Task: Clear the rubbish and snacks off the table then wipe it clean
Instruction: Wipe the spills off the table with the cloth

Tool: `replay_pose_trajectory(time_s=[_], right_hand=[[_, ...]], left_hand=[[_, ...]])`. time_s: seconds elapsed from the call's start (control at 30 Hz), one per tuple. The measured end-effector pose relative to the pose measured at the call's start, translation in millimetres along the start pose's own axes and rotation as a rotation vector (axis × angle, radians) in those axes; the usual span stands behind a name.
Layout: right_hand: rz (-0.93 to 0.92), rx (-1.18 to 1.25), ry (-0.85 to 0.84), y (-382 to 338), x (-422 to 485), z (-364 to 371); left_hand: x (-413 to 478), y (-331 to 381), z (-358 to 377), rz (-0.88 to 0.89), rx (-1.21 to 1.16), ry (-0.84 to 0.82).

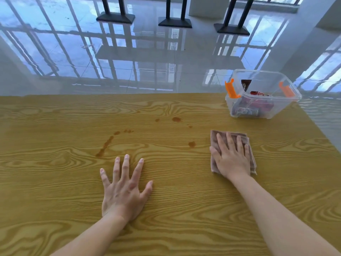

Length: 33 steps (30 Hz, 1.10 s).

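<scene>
Hands flat on table (55, 182): left hand (124, 189) fingers spread, empty; right hand (231, 156) fingers open, pressing cloth (214, 139). Brown stains (106, 145) btwn them; snack box (262, 93) far right corner.

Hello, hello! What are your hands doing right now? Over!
Right hand flat on the folded cloth, pressing, no grip. Left hand spread open on the table. Brown stains not yet wiped. Snack box parked at far corner, nothing blocking.

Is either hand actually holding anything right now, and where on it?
Nothing is in a closed grip. The right hand presses flat, fingers spread, on the middle of the folded cloth. The left hand lies open on the bare table.
</scene>
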State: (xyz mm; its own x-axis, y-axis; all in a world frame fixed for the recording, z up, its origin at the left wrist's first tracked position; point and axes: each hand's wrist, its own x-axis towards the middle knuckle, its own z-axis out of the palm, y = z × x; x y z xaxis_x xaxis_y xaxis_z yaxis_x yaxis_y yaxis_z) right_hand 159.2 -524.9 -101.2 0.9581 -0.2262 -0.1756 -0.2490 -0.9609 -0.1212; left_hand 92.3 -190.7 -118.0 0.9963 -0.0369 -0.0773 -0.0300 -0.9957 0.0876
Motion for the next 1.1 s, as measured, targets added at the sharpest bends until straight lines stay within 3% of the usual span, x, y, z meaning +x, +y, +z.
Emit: replay_pose_trajectory(time_s=[0.1,0.2,0.3,0.37,0.5,0.73,0.8,0.9,0.97,1.1], right_hand=[[0.034,-0.008,-0.026,-22,3,3],[-0.230,-0.070,0.091,-27,-77,32],[-0.418,-0.089,0.045,-16,-108,38],[-0.347,-0.113,0.051,-12,-74,27],[0.010,0.001,-0.004,-43,-10,9],[-0.373,-0.073,0.046,-22,-129,42],[-0.293,-0.108,0.044,-10,-105,35],[-0.023,-0.018,0.023,-30,-36,12],[0.024,0.002,-0.022,-55,-11,7],[-0.332,-0.078,0.021,-64,-80,30]], left_hand=[[0,-2,0,0.004,-0.005,-0.011],[-1,0,0,-0.002,-0.005,-0.001],[0,0,0,0.004,-0.014,-0.011],[0,-1,1,0.008,-0.010,-0.008],[1,-1,2,-0.002,-0.005,-0.006],[0,-1,0,-0.002,-0.014,-0.006],[-1,-1,0,0.002,-0.014,-0.002],[-1,-1,1,-0.002,-0.015,0.010],[0,-1,1,-0.005,-0.018,0.010],[0,-1,1,-0.004,-0.013,0.008]])
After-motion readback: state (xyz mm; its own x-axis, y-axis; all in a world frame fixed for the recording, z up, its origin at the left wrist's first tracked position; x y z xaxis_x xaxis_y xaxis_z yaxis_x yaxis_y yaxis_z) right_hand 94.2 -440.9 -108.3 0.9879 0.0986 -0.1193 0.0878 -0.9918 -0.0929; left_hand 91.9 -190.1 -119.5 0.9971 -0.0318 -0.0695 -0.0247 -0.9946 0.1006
